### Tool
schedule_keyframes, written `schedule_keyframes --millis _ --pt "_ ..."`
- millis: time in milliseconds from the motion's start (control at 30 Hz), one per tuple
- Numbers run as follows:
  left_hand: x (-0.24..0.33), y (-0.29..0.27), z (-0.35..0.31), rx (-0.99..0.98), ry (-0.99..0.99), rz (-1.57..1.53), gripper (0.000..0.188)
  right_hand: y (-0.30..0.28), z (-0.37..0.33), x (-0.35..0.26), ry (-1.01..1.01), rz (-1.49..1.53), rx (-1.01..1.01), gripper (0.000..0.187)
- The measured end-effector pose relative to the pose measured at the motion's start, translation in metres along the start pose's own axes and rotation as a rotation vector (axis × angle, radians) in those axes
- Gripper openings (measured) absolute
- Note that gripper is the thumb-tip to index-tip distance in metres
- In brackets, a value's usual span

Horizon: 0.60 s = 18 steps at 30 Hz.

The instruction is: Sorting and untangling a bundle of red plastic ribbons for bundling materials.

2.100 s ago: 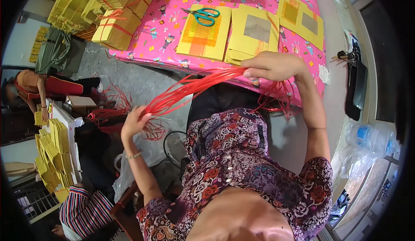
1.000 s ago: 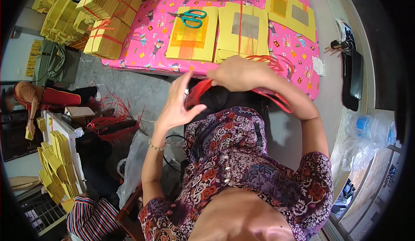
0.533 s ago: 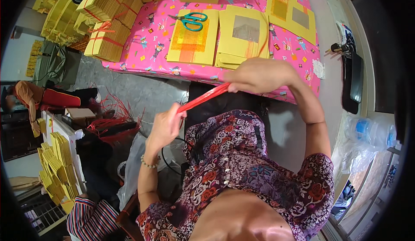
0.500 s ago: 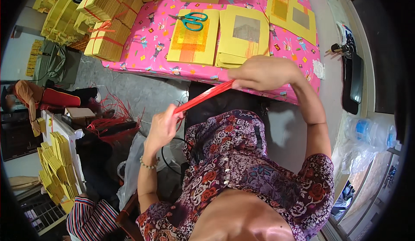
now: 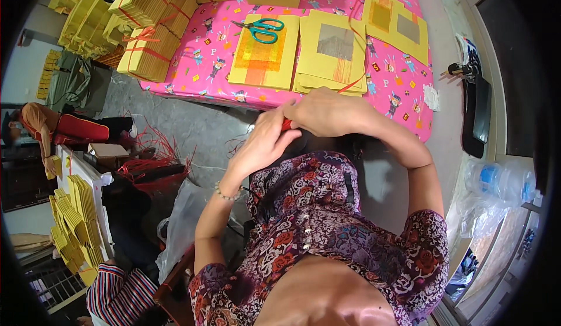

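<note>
A red plastic strip [image 5: 287, 125] shows as a short piece between my two hands, just off the table's front edge and above my lap. My left hand [image 5: 262, 141], with a beaded bracelet on its wrist, is closed on it, the thumb pointing right. Bent over it from the other side, my right hand [image 5: 326, 112] grips the strip too, its fingertips mostly hidden. A thin red strand [image 5: 363, 69] runs up from beside my right hand across a stack of yellow paper sheets [image 5: 312, 50] with a silver patch.
Green-handled scissors [image 5: 264, 29] lie on another yellow stack [image 5: 236, 69] with an orange-gold patch. Tied yellow paper bundles [image 5: 140, 63] stand at the pink table's [image 5: 196, 83] left. More yellow sheets [image 5: 415, 45] lie right. At far left, a person [image 5: 44, 127] handles yellow paper; a striped sleeve [image 5: 125, 294] shows below.
My hands have come together; the red strip stretched between them now shows only as a short piece. My left hand moved up and right. The thin strand over the sheets has slackened into a curve.
</note>
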<state>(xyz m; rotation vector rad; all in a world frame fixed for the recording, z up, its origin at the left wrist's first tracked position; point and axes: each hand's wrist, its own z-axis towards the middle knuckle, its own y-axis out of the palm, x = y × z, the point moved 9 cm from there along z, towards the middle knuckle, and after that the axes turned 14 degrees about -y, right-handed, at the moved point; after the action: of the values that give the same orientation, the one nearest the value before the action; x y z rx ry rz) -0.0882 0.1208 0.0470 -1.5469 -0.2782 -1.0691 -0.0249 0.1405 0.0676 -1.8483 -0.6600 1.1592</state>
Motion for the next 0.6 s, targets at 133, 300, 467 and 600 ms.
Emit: schedule_keyframes --millis 133,300,467,600 --pt "-0.014 0.014 0.003 -0.144 -0.172 -0.04 0.034 -0.006 -0.01 0.008 -0.067 0.071 0.111 0.024" --pt "-0.025 -0.01 0.002 -0.002 -0.312 -0.182 0.019 -0.036 -0.043 0.038 0.033 0.06 0.394 0.024" --pt "-0.038 -0.008 0.008 0.145 -0.357 -0.356 0.021 -0.04 -0.052 0.063 0.061 0.153 0.899 0.022" --pt "-0.035 0.002 0.02 0.241 -0.353 -0.37 0.024 -0.005 -0.033 0.075 -0.008 0.695 1.323 0.023"
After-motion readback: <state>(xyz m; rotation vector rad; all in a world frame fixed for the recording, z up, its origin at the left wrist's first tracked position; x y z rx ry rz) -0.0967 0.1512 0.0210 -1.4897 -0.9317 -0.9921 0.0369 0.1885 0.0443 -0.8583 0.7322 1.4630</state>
